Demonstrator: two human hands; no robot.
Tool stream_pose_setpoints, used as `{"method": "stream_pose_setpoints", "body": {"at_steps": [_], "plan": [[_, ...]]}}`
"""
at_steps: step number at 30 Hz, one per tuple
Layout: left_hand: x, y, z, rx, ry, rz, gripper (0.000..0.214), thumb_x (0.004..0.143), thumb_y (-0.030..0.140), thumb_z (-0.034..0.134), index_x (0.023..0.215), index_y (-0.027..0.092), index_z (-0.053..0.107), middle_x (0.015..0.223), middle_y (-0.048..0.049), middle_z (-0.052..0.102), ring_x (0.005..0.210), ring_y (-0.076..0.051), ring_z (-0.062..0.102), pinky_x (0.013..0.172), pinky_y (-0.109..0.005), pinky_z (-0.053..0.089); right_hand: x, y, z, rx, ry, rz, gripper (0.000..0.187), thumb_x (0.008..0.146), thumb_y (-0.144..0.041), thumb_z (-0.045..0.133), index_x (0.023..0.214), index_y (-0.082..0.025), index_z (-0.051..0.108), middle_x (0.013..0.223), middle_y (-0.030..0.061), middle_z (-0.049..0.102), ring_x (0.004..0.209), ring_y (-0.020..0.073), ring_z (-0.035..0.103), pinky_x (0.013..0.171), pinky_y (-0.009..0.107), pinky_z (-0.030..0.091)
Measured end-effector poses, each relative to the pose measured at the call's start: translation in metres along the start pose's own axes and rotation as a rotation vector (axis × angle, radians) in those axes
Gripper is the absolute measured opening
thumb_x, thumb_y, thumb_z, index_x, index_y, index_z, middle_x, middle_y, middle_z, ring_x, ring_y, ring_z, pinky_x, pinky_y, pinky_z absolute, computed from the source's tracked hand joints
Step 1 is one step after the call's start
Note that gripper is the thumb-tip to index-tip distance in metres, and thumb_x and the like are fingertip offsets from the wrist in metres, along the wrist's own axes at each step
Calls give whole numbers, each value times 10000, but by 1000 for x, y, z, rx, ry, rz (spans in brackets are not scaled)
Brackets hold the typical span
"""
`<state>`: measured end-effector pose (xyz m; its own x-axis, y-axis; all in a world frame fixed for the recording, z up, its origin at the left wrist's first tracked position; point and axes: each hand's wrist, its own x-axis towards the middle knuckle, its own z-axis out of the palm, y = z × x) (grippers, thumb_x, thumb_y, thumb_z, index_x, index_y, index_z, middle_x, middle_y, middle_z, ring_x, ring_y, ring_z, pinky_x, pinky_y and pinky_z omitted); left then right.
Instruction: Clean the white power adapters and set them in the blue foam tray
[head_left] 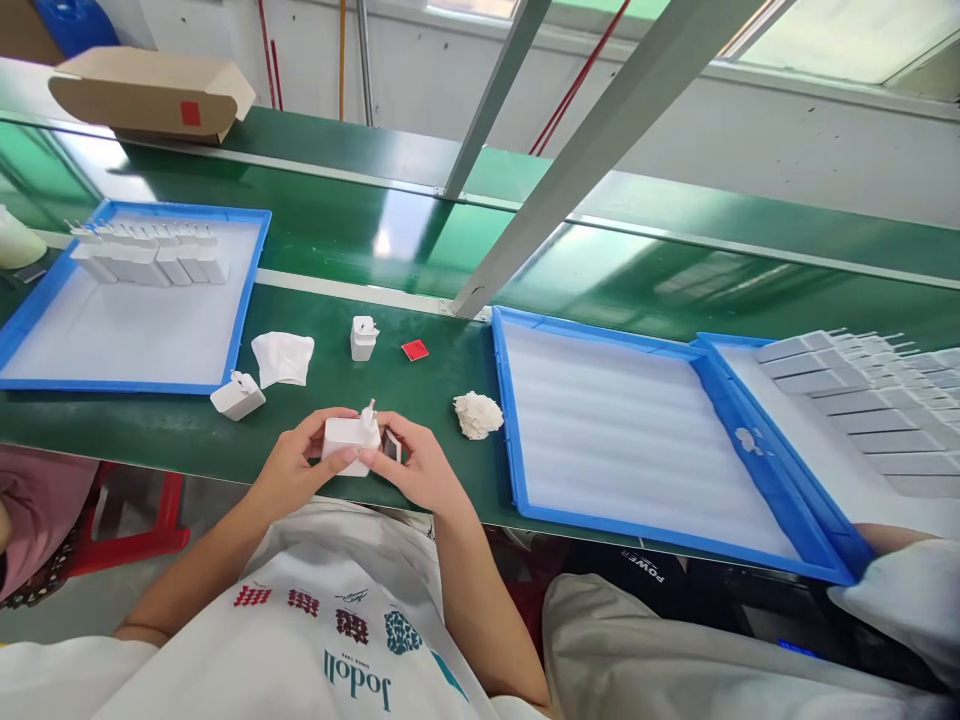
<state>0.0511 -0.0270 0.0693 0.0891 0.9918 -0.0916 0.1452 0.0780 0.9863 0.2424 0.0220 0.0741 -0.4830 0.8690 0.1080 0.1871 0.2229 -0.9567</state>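
Both of my hands are closed around a white plug-in charger (346,436) just above the bench's front edge. Its plug pins stick up at the top right. My left hand (300,458) grips the left side, and my right hand (415,462) grips the right, with both thumbs meeting on the near face. A small dark, shiny piece (392,446) shows by my right fingers; I cannot make out what it is. Another white charger (364,342) stands upright beyond my hands. A further charger (240,398) lies tilted to the left, beside a folded white cloth (283,358).
A red square (415,350) and a crumpled off-white lump (478,415) lie on the green bench (330,372). Left, a blue-rimmed tray (150,330) bears several chargers; right, a blue-rimmed tray (615,430) adjoins another with many chargers (870,400). A co-worker's sleeve (900,590) is at right.
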Motion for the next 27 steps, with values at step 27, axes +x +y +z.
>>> {"method": "stream_pose_setpoints", "body": {"at_steps": [27], "plan": [[-6, -9, 18, 108, 299, 4, 419, 779, 450, 798, 1107, 226, 665, 1041, -59, 763, 874, -197, 729, 761, -299, 592, -7, 6, 52, -242, 725, -331, 65, 918, -224, 654, 857, -244, 648, 801, 27, 681, 732, 172, 634, 617, 319, 526]]}}
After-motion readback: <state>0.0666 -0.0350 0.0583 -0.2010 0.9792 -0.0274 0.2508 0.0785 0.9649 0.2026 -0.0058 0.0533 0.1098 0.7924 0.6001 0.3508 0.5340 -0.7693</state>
